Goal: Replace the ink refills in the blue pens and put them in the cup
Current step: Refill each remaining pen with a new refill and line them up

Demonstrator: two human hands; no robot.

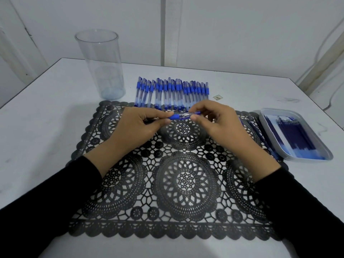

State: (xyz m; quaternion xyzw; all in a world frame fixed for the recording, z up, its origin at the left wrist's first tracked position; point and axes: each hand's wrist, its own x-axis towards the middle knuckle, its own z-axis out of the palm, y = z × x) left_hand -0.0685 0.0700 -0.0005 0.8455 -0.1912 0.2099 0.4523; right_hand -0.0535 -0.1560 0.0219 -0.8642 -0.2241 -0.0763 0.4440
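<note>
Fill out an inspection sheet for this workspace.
Surface: white table under a black lace placemat.
Job's things: clear cup upright, no pens inside; row of blue pens behind the placemat; tray of refills at right.
Clutter: small tag on the table.
Grippers: left hand and right hand pinch one blue pen between them.
Cables: probably a white cable by the right wall.
Surroundings: white wall panels.
</note>
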